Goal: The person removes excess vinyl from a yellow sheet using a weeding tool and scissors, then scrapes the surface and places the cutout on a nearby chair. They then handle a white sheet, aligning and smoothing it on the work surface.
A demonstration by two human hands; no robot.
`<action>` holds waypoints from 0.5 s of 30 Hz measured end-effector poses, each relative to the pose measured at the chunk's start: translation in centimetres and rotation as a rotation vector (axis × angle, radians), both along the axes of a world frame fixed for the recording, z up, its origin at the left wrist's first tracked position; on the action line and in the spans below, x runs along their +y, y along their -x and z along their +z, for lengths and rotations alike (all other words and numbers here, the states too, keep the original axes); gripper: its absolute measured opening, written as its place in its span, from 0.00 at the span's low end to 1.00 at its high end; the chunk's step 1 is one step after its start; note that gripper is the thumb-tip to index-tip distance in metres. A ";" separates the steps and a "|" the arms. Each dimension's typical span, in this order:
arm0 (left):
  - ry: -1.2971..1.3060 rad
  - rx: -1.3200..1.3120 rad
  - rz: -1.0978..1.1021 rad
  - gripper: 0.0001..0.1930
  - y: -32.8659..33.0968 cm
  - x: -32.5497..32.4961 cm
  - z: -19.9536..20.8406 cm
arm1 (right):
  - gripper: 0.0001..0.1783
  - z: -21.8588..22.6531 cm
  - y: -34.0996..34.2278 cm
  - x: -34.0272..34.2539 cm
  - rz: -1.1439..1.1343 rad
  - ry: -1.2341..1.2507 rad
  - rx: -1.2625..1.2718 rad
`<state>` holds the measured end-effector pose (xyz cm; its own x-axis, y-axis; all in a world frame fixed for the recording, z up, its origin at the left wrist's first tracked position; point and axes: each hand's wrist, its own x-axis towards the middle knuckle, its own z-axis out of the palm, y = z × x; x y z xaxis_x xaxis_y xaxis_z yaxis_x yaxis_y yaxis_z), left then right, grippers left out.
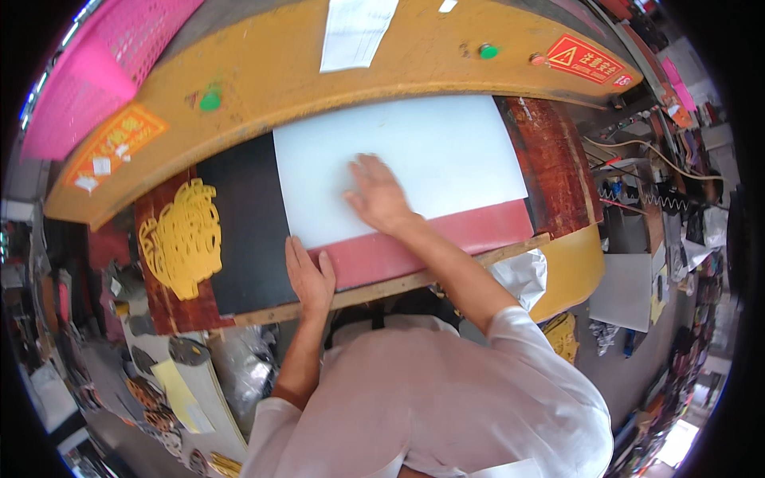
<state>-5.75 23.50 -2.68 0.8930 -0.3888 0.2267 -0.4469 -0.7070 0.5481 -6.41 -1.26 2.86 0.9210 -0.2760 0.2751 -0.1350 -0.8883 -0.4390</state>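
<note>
A large white sheet (446, 147) covers most of a dark red board or sheet (470, 231), whose near strip shows along the front. My right hand (379, 193) rests over the middle of the white sheet, palm down with fingers stretched out; it is slightly blurred. At the near left corner of the red piece lies my left hand (309, 275), its fingers extended flat and the thumb apart. To the left a black mat (245, 215) shows beside the white sheet. Neither hand grips anything.
A yellow machine beam (271, 80) with green buttons spans the far side, with a paper (358, 32) on it. Yellow cut-out pieces (185, 239) are heaped at the left. A wooden strip (366, 296) edges the table's front. A pink basket (111, 64) stands far left.
</note>
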 end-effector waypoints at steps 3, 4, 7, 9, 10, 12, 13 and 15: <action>-0.049 -0.001 -0.007 0.35 0.0 0.1 -0.2 | 0.39 -3.3 -9.8 0.9 0.042 0.085 0.024; -0.035 0.013 -0.008 0.35 0.0 0.2 -0.3 | 0.39 -4.7 -11.8 0.4 0.066 0.097 0.014; -0.010 0.018 -0.013 0.35 -0.4 0.4 -0.4 | 0.38 -8.3 -13.5 -3.4 0.029 0.118 0.008; 0.015 0.046 -0.002 0.35 -0.4 0.5 -0.5 | 0.34 -8.8 -9.2 -10.9 -0.174 0.265 -0.063; 0.039 0.036 -0.003 0.35 -0.3 0.5 -0.5 | 0.35 -8.3 -4.5 -15.6 -0.336 0.239 0.039; 0.037 0.028 0.011 0.36 -0.1 0.4 -0.6 | 0.33 -5.7 7.5 -24.6 -0.704 0.371 0.331; 0.051 0.012 0.017 0.36 0.0 0.3 -0.7 | 0.33 -4.0 14.8 -28.0 -0.915 0.260 0.413; 0.036 0.038 0.037 0.36 0.1 0.2 -0.7 | 0.38 -1.3 27.0 -32.0 -1.467 -0.018 0.741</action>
